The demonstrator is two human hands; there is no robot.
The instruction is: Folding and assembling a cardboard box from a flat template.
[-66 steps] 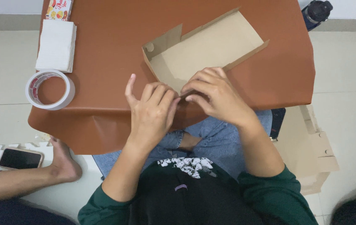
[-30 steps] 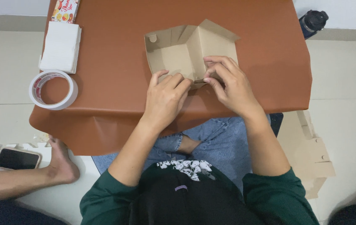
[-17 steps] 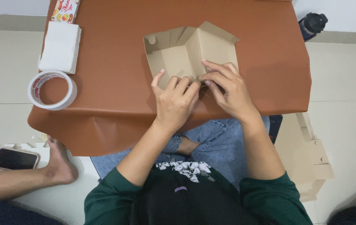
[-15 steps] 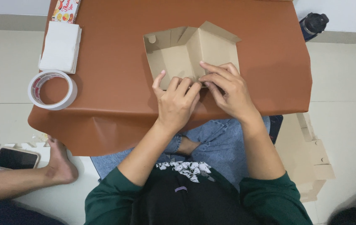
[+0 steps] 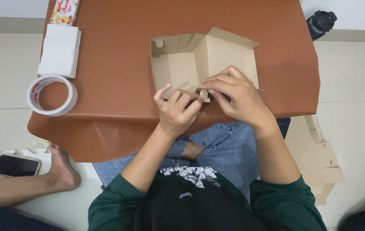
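A tan cardboard box (image 5: 178, 64), partly folded with its walls standing, lies on a brown sheet (image 5: 114, 64) in front of me. My left hand (image 5: 177, 112) pinches the box's near edge, fingertips at a small round tab. My right hand (image 5: 238, 97) presses on the same near edge from the right, its fingers meeting those of the left at the tab. The box's lid flap (image 5: 229, 53) stands tilted at the right.
A roll of tape (image 5: 51, 95) sits at the sheet's left edge, a white stack of paper (image 5: 59, 50) and a colourful card (image 5: 65, 9) behind it. Flat cardboard pieces (image 5: 319, 154) lie on the floor at right, a dark bottle (image 5: 321, 22) far right. Another person's foot (image 5: 62, 171) and a phone (image 5: 16, 165) lie lower left.
The flat box has been folded up into a standing shape. Both hands have shifted slightly and now pinch the near edge at the tab.
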